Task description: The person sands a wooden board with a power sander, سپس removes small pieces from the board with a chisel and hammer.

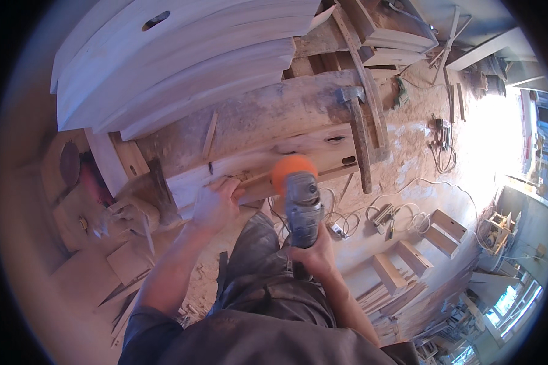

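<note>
My right hand (313,254) is wrapped round the grey body of an angle grinder (304,213). Its round orange disc (293,170) covers part of a pale wooden board (262,155); whether disc and wood touch I cannot tell. The board lies along the near side of the workbench, with an oval slot and dark knots at its right end. At the board's near edge, left of the grinder, my left hand (218,204) grips the wood with bent fingers. A hammer (357,134) lies across the bench just past the board's right end.
Large pale wooden panels (182,67) are stacked on the bench's far side. A thin wood strip (210,135) lies behind the board. Cables (420,182) and a power tool (442,134) lie on the dusty floor at right, near wooden frames (413,258). Offcuts (128,261) lie at lower left.
</note>
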The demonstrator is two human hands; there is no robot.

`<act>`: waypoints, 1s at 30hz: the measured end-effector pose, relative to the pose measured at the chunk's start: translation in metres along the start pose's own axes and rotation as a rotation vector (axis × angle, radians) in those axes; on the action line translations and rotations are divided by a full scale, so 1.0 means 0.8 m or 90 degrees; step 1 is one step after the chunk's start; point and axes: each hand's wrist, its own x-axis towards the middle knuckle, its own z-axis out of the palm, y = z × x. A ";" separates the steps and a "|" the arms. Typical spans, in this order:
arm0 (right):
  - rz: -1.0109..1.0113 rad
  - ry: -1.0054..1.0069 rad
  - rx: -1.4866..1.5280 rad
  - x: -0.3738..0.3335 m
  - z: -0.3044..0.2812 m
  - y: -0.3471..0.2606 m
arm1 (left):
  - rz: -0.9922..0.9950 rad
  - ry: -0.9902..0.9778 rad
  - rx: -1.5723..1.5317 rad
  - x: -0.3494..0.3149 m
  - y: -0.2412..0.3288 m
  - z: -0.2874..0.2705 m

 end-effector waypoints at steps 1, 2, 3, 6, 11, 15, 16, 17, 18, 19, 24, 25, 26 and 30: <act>0.017 -0.003 0.017 -0.001 -0.003 -0.009 | -0.002 -0.007 0.001 -0.001 0.001 -0.003; 0.034 -0.006 0.033 -0.001 -0.006 -0.017 | -0.004 -0.014 0.002 -0.001 0.002 -0.004; 0.051 -0.009 0.048 -0.001 -0.009 -0.021 | 0.001 -0.012 0.005 0.000 0.003 -0.004; -0.042 -0.005 -0.042 -0.001 0.004 -0.002 | -0.001 -0.014 0.002 0.001 0.005 -0.005; -0.051 0.026 -0.044 0.011 0.000 0.022 | -0.013 -0.019 -0.019 -0.001 0.005 -0.005; -0.010 -0.015 -0.035 0.006 -0.001 0.004 | -0.007 -0.016 -0.001 -0.002 0.002 -0.003; -0.029 -0.018 -0.040 0.003 0.006 -0.003 | -0.018 -0.021 -0.012 -0.002 0.004 -0.004; -0.047 -0.020 -0.045 -0.001 0.008 -0.011 | -0.029 -0.026 -0.023 -0.002 0.006 -0.004; -0.011 -0.018 -0.069 -0.004 0.007 -0.024 | -0.025 -0.028 -0.017 -0.003 0.004 -0.005; -0.013 -0.012 -0.036 -0.001 0.004 -0.024 | -0.020 -0.031 -0.011 -0.003 0.003 -0.005; -0.036 -0.020 0.004 0.008 0.001 0.003 | -0.013 -0.030 -0.025 0.000 0.007 -0.007; -0.062 -0.023 -0.021 0.007 0.005 0.003 | -0.018 -0.030 -0.026 0.000 0.007 -0.007; -0.063 -0.010 -0.030 0.006 0.004 0.007 | -0.022 -0.029 -0.028 0.000 0.008 -0.007; -0.023 0.032 0.029 0.011 -0.006 0.004 | 0.017 -0.012 -0.017 0.001 0.004 -0.006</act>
